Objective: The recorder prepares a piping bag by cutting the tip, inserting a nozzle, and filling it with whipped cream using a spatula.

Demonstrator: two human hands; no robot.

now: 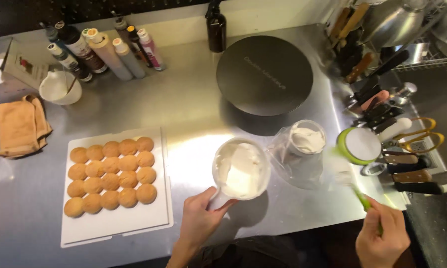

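The left hand (199, 218) is closed around the handle of a white bowl (241, 168) full of white cream, which it holds tilted just above the steel table (193, 109) near the front edge. The right hand (381, 237) is closed on the green handle of a spatula (355, 186), whose blurred blade points up and left toward a clear piping bag (303, 154). The bag stands open in a cup just right of the bowl and holds one dollop of cream. To the left lies one white board (154, 218) carrying twenty round tan cookies (111, 176) in five rows of four, touching each other. Beyond the bowl stands one round black turntable (264, 74) with faint pale lettering on top, and behind it one dark spray bottle (216, 27). At the far left, about eight small bottles (104, 49) with pale caps and coloured labels stand in a cluster; in front of them is one small white bowl (59, 87), beside it a leaning paper card (22, 62), and nearer the edge one folded orange cloth (21, 126). On the right are one green-rimmed container (360, 145), yellow-handled scissors (422, 134) and a row of dark-handled knives (412, 173).
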